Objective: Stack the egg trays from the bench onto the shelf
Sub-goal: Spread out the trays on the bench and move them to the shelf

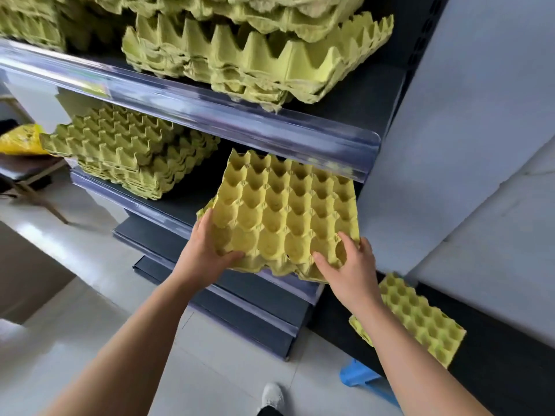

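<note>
A yellow-green egg tray (285, 205) hangs tilted in front of the middle shelf (168, 214). My left hand (207, 250) grips its near left corner, thumb in a cup. At the near right corner my right hand (348, 265) holds it, fingers curled over the edge. Its far edge reaches under the clear rail of the upper shelf (210, 106). One stack of trays (129, 151) sits on the middle shelf to the left. A taller stack (249, 61) fills the upper shelf. Another tray (420, 319) lies on the dark bench (495, 355) at lower right.
A grey wall panel (465, 145) stands right of the shelving. Lower shelves (228, 298) jut out below the held tray. A yellow bag (21, 142) lies on a wooden stool at far left. A blue stool (360, 376) and my white shoe (271, 397) are on the tiled floor.
</note>
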Available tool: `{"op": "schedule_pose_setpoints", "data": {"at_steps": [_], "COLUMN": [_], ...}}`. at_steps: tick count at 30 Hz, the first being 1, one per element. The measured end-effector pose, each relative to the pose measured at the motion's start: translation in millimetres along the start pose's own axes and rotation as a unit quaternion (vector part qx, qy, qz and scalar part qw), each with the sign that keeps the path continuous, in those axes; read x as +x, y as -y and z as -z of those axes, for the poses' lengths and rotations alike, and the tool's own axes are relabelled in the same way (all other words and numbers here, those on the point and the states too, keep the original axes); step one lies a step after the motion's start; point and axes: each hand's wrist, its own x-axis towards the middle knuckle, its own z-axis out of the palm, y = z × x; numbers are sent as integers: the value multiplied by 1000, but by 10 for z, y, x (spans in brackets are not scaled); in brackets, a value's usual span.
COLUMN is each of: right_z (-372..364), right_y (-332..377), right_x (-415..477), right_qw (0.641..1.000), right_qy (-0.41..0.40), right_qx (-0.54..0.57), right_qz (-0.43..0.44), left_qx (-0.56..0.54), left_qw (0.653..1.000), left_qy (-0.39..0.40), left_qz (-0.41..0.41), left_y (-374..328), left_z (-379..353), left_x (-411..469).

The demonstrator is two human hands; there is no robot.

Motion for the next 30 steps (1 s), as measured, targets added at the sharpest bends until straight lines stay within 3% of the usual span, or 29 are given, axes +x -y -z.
{"op": "schedule_pose_setpoints", "data": {"at_steps": [11,19,24,30], "right_z": [-599,-896,-1064,-1183], "right_y": [446,747,851,880], "right_x": [553,608,598,559], "right_qw": [999,995,986,980], "right_qy": [26,-11,19,-17], "right_qx": [-31,-51,-81,-118], "right_qz": [-14,-81,-147,-160], "left_qx": [-6,3,13,92], "left_qw": [1000,998,990,983], "left_qy": [-23,62,133,149], "left_qz": [16,-3,-34,-56], "left_y": [463,688,835,1006], "left_z": [343,509,529,482], "left_x": [865,1411,1627,1759]}}
